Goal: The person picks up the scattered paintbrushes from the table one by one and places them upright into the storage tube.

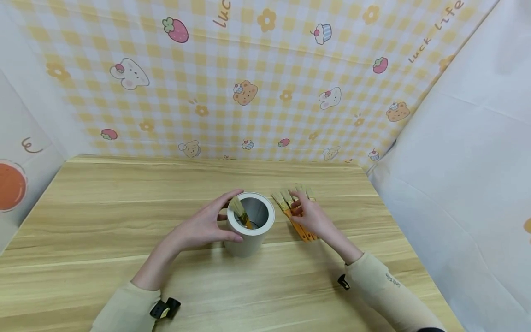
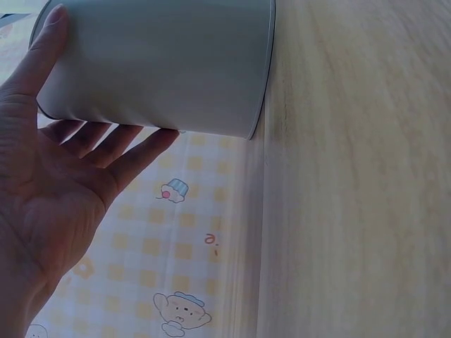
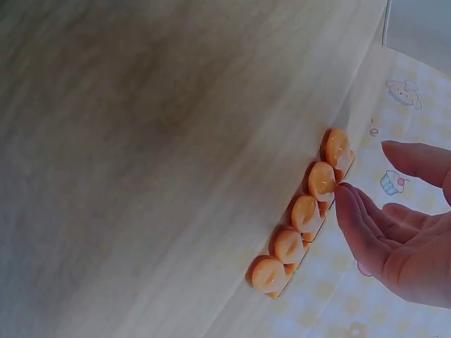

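- I have the left hand (image 1: 203, 227) curved round the pale container (image 1: 244, 247), thumb opposite fingers; if that hold slackens, a knock could tip it.
- One brush (image 1: 238, 207) stands inside, leaning toward the rim at the left fingers, so I judge a careless shift there might dislodge it.
- My right hand (image 1: 313, 217) is loosely spread, thumb apart from fingers, over the row of loose brushes (image 3: 306, 214); their closeness could make me catch two.
- I can't tell whether a right fingertip touches a handle; pressing blindly might scatter them across the table (image 1: 124, 221).
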Tool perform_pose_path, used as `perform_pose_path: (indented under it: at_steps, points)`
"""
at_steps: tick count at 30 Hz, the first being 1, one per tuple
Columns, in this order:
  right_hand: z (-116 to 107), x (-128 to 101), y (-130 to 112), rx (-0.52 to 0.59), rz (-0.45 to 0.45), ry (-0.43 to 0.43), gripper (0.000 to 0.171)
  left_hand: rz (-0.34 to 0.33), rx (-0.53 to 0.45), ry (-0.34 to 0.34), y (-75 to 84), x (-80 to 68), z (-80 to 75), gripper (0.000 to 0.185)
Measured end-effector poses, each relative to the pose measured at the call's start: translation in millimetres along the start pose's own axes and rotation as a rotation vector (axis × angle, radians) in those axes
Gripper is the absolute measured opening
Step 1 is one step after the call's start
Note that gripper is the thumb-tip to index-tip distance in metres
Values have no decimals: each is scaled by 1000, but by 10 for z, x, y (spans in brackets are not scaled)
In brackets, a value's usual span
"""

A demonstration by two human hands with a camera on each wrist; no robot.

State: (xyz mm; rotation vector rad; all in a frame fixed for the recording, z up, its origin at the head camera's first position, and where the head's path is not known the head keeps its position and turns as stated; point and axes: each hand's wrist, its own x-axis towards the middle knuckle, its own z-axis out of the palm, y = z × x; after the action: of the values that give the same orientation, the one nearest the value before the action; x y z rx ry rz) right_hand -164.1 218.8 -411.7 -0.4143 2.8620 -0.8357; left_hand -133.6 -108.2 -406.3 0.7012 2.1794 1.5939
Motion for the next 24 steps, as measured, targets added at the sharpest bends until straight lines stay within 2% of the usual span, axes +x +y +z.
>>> perform_pose_path:
  at_steps: [8, 20, 24]
  points:
    - [64, 25, -27, -26, 33, -7, 74, 17, 14, 6, 0, -4, -5, 107]
    - [166, 45, -51, -123, -21, 29, 71, 20, 19, 1, -20, 1, -12, 106]
    - [168, 52, -59, -128, -19, 13, 73, 28, 21, 2, -30, 1, -13, 106]
